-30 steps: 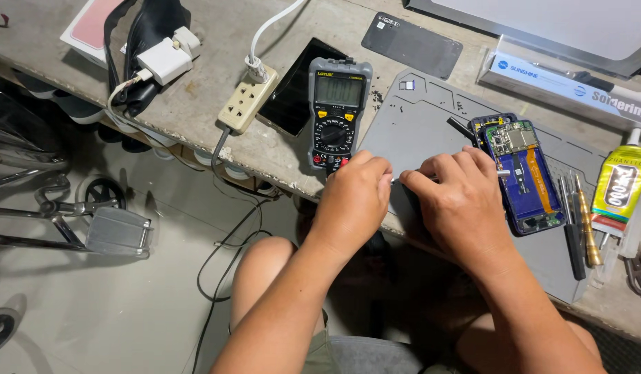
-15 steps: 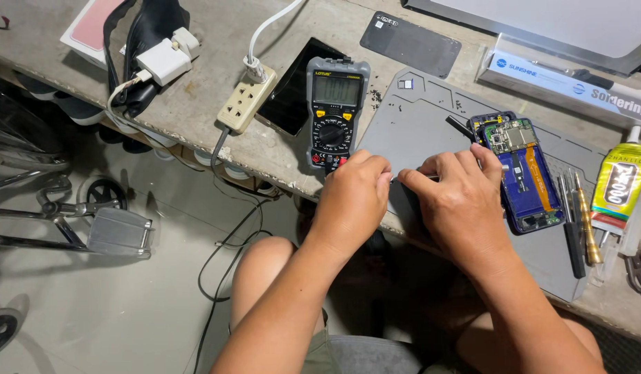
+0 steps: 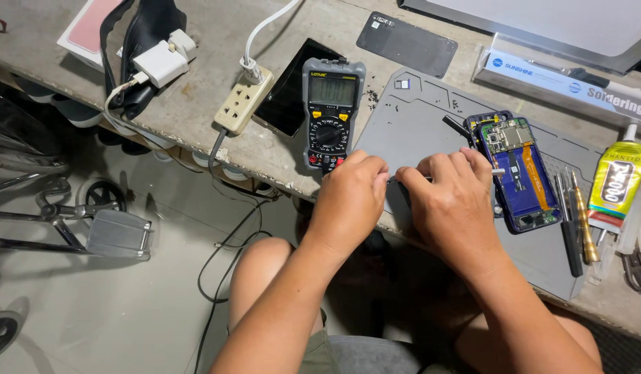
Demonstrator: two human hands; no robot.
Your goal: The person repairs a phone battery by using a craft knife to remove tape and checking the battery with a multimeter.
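Both hands met over the near edge of the grey repair mat [image 3: 417,131]. The left hand [image 3: 351,197] was curled, knuckles up, its fingertips pressed toward the right hand [image 3: 448,204], which was curled the same way. Between them a thin dark piece [image 3: 402,181] showed only as a short sliver where the fingertips came together; both hands appeared to pinch it, one at each end. Its long axis ran left to right, roughly along the bench edge. What it was could not be made out, since the fingers covered nearly all of it.

The opened phone [image 3: 518,170], its back off, with blue frame and circuit board exposed, lay on the mat just beyond and to the right of the right hand, its long axis running away from the person and slightly tilted. The right hand was clearly the nearer; its knuckles sat just beside the phone's lower left edge, though contact could not be confirmed.

The digital multimeter [image 3: 331,114] stood just beyond the left hand, which hid its lower end. Left of it lay a dark phone screen [image 3: 286,90] and a beige power strip [image 3: 243,107]. A glue tube [image 3: 617,183] and slender hand tools [image 3: 573,221] lay right of the opened phone. The fingertips' undersides and palms were hidden.
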